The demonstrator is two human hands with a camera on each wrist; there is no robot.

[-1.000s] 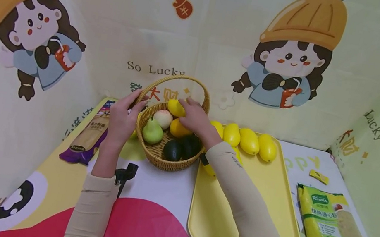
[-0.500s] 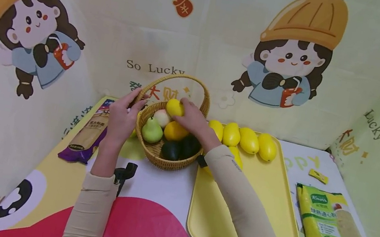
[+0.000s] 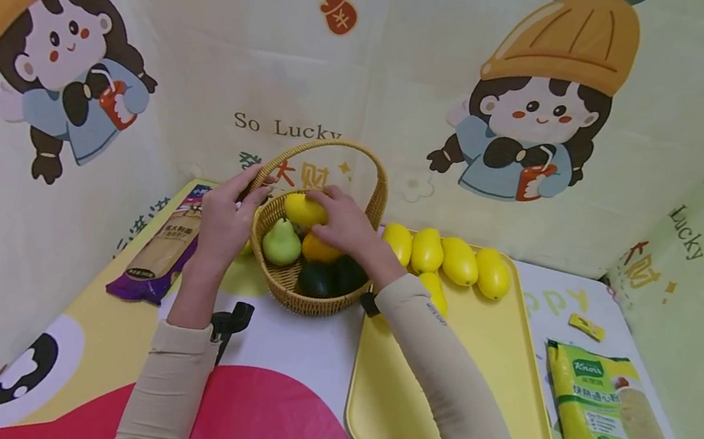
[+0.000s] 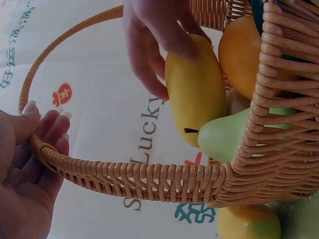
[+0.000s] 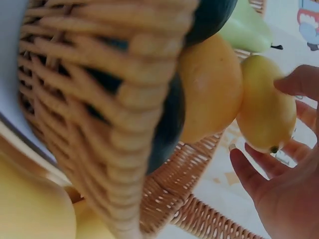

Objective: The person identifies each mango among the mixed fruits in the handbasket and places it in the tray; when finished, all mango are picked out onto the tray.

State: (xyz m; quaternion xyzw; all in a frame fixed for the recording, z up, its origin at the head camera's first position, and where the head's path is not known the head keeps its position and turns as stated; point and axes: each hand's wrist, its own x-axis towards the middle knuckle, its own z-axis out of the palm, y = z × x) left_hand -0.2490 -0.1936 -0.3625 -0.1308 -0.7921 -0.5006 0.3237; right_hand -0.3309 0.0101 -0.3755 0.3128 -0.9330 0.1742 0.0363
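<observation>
My left hand (image 3: 228, 214) grips the left side of the arched handle (image 4: 99, 169) of a wicker basket (image 3: 309, 306), thumb and fingers around it. With thumb and fingers my right hand (image 3: 347, 223) holds a yellow mango (image 5: 266, 102) over the back left of the basket. It sits close behind the green pear (image 3: 282, 242) and beside the orange fruit (image 5: 209, 89), overlapping both in the left wrist view. Two dark avocados (image 3: 317, 279) lie at the basket's front. The peach is mostly hidden behind the mango and hand.
Right of the basket, a yellow tray (image 3: 463, 393) bears several yellow mangoes (image 3: 459, 261) along its back. A Knorr bag (image 3: 623, 436) and a small yellow packet (image 3: 586, 326) lie farther right. A purple-ended pasta pack (image 3: 161, 250) lies left. Another yellow fruit (image 4: 249, 221) shows outside the basket.
My right hand has carried the mango leftward across the back of the basket, so it now covers the peach. The left hand stays on the handle.
</observation>
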